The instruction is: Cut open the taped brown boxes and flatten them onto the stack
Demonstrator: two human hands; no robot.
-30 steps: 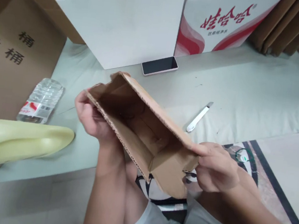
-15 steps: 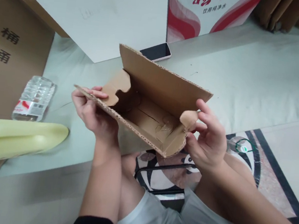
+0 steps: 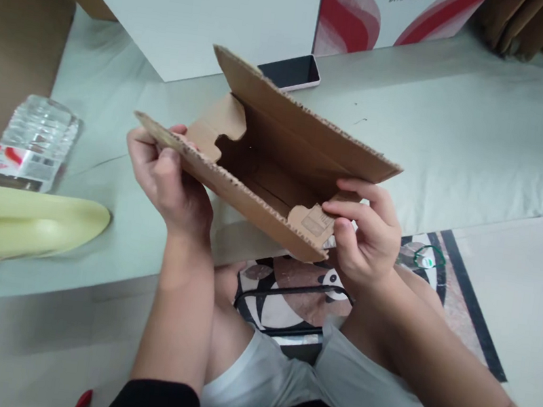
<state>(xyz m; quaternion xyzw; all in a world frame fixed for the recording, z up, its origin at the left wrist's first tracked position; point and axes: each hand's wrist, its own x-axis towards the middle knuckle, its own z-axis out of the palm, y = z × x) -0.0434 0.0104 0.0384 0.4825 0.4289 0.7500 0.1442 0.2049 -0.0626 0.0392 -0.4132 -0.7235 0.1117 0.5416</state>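
Observation:
I hold a small brown corrugated cardboard box [image 3: 280, 132] in front of me, half folded, its lid panel raised and its inside facing me. My left hand [image 3: 166, 177] grips the box's left end, with the thumb on the near wall's top edge. My right hand [image 3: 362, 231] is closed on the right end, its fingers pinching a small side flap [image 3: 310, 219] of the box inward. My bent knees in light trousers show beneath the box.
A clear water bottle [image 3: 31, 144] lies at the left, with a pale yellow object [image 3: 21, 225] in front of it. A phone [image 3: 292, 72] lies behind the box, against a white box [image 3: 201, 10]. A red-and-white carton [image 3: 374, 11] stands at the back, a brown carton [image 3: 8, 46] at the far left.
The box has turned from its open end facing me to lying level with its lid raised. My right hand has moved to the right flap and folds it in. The view has tilted down.

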